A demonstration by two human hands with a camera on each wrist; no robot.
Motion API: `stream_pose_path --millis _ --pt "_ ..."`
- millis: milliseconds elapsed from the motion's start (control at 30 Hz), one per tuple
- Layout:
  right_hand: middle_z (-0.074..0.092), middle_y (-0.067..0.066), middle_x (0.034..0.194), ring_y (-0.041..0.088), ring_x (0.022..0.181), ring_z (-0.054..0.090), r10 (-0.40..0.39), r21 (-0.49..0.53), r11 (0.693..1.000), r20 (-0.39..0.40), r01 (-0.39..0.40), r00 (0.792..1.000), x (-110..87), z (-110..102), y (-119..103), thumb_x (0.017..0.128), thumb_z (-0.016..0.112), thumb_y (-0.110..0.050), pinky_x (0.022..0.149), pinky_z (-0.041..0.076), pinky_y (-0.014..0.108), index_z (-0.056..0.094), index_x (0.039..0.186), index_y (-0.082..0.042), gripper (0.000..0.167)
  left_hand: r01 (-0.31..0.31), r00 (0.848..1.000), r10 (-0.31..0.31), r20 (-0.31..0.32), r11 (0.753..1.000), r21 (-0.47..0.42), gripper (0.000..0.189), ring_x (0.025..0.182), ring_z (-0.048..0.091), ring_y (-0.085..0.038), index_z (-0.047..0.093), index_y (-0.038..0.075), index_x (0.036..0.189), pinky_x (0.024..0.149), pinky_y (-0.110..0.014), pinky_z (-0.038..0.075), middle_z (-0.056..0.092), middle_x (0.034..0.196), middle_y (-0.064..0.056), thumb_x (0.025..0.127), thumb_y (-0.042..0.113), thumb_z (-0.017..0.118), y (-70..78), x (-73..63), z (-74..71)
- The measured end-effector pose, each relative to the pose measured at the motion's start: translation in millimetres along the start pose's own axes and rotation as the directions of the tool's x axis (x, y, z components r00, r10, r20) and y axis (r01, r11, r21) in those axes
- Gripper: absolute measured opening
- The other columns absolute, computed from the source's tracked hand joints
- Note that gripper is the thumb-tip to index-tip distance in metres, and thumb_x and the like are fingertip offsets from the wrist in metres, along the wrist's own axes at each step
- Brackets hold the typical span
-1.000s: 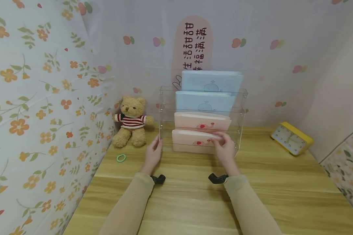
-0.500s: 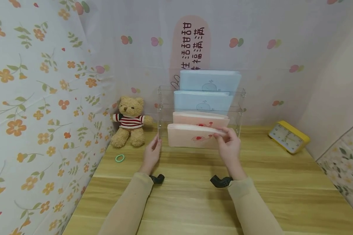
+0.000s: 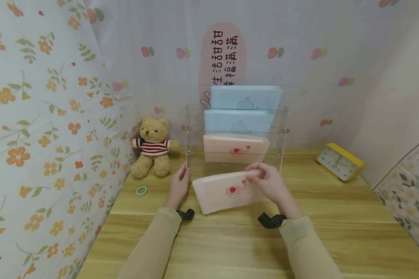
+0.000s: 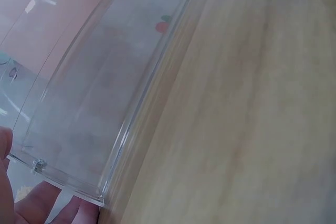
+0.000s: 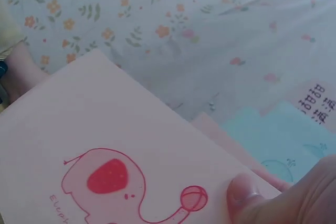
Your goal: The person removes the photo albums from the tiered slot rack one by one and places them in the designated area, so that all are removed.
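Observation:
In the head view my right hand (image 3: 270, 184) pinches the upper right corner of a pink notebook (image 3: 216, 195) with a red elephant printed on it. The notebook tilts, in front of a clear acrylic rack (image 3: 187, 133). From the right wrist, the thumb (image 5: 273, 203) lies on the cover beside the elephant's ball. My left hand (image 3: 179, 185) grips the rack's lower left side; its fingers (image 4: 39, 203) show around the clear edge in the left wrist view. Another pink notebook (image 3: 216, 150) and two blue whale notebooks, one lower (image 3: 218, 123) and one higher (image 3: 223, 97), stand in the rack.
A teddy bear (image 3: 153, 149) in a striped sweater sits left of the rack, with a green ring (image 3: 141, 191) on the wooden table (image 3: 209, 248) before it. A yellow alarm clock (image 3: 340, 162) is at the right. Patterned cloth (image 3: 167, 23) hangs behind.
My right hand has pulled the front pink notebook out of the rack's lowest slot, bringing it nearer and tilting it. The left hand stays at the rack's side.

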State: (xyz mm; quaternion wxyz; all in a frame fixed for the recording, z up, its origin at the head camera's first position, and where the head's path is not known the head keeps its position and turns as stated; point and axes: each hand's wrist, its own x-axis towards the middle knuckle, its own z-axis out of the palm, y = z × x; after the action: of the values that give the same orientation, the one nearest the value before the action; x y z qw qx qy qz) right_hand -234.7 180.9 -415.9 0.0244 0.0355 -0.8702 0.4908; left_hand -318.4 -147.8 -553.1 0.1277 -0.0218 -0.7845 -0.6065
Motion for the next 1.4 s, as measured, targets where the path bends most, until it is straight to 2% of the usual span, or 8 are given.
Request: stream_pose_path --millis 167,333,433,600,833,1067,1267,1400 --pt "0.080 0.014 0.118 0.029 0.109 0.072 0.000 -0.030 1.000 0.122 0.004 0.992 1.4 -0.3 7.3 0.102 0.080 -0.015 0.093 0.055 0.037 0.076 0.119 -0.011 0.018 -0.001 1.000 0.001 -0.006 1.000 -0.004 0.051 0.146 0.062 -0.039 0.057 0.014 0.162 0.123 -0.058 0.051 0.058 0.164 -0.016 0.115 0.034 0.061 -1.6 -2.1 -0.1" --pt "0.078 0.015 0.126 0.032 0.115 0.074 -0.087 -0.114 0.988 0.179 0.108 0.980 0.5 -8.6 14.5 0.101 0.080 -0.012 0.099 0.064 0.050 0.078 0.120 -0.012 0.019 0.018 1.000 -0.018 -0.001 1.000 0.013 0.051 0.151 0.058 -0.039 0.057 0.017 0.162 0.125 -0.059 0.048 0.056 0.166 -0.015 0.115 0.036 0.061 -0.7 -1.5 0.6" --pt "0.077 0.014 0.129 0.032 0.116 0.074 -0.119 -0.167 0.973 0.218 0.158 0.969 0.7 -12.8 18.7 0.100 0.081 -0.010 0.102 0.065 0.054 0.079 0.123 -0.014 0.023 0.022 1.000 -0.022 -0.010 1.000 0.011 0.051 0.152 0.057 -0.038 0.058 0.016 0.161 0.126 -0.059 0.047 0.056 0.166 -0.014 0.114 0.035 0.061 0.1 -0.3 0.7" --pt "0.076 0.011 0.130 0.031 0.118 0.071 -0.130 -0.217 0.958 0.253 0.188 0.959 1.5 -16.5 24.8 0.099 0.082 -0.011 0.105 0.063 0.056 0.080 0.126 -0.020 0.028 0.012 1.000 -0.012 -0.002 1.000 -0.003 0.051 0.154 0.055 -0.038 0.056 0.013 0.162 0.128 -0.057 0.046 0.054 0.168 -0.015 0.115 0.032 0.061 0.5 0.5 1.0" --pt "0.076 0.010 0.132 0.032 0.122 0.071 -0.172 -0.225 0.945 0.270 0.236 0.947 2.2 -18.2 28.2 0.098 0.083 -0.010 0.110 0.060 0.061 0.079 0.126 -0.020 0.031 0.022 1.000 -0.022 0.008 0.999 -0.024 0.051 0.155 0.053 -0.038 0.055 0.016 0.163 0.128 -0.057 0.045 0.053 0.169 -0.013 0.115 0.033 0.061 0.9 -1.5 -0.2" --pt "0.077 0.009 0.124 0.030 0.115 0.070 -0.187 -0.240 0.935 0.295 0.262 0.937 3.5 -17.0 30.5 0.095 0.085 -0.009 0.107 0.061 0.060 0.079 0.124 -0.019 0.031 0.023 1.000 -0.022 0.012 0.999 -0.022 0.054 0.158 0.050 -0.035 0.054 0.016 0.164 0.130 -0.056 0.043 0.051 0.170 -0.011 0.115 0.037 0.061 -0.5 -2.0 -0.9" --pt "0.075 0.002 0.113 0.023 0.105 0.066 -0.110 -0.309 0.924 0.345 0.224 0.932 4.8 -15.1 32.1 0.094 0.088 -0.012 0.098 0.062 0.048 0.081 0.122 -0.024 0.031 0.013 1.000 -0.013 0.011 1.000 -0.020 0.053 0.157 0.051 -0.036 0.054 0.013 0.164 0.129 -0.056 0.044 0.052 0.169 -0.013 0.115 0.035 0.060 -0.2 -2.4 -0.8" --pt "0.074 0.000 0.109 0.020 0.100 0.064 -0.060 -0.339 0.918 0.393 0.205 0.917 6.2 -13.4 35.1 0.091 0.090 -0.012 0.093 0.060 0.042 0.082 0.120 -0.026 0.033 0.022 1.000 -0.022 0.007 1.000 -0.009 0.053 0.157 0.051 -0.036 0.054 0.016 0.164 0.130 -0.056 0.043 0.052 0.170 -0.012 0.115 0.036 0.060 1.4 -2.1 -0.1"
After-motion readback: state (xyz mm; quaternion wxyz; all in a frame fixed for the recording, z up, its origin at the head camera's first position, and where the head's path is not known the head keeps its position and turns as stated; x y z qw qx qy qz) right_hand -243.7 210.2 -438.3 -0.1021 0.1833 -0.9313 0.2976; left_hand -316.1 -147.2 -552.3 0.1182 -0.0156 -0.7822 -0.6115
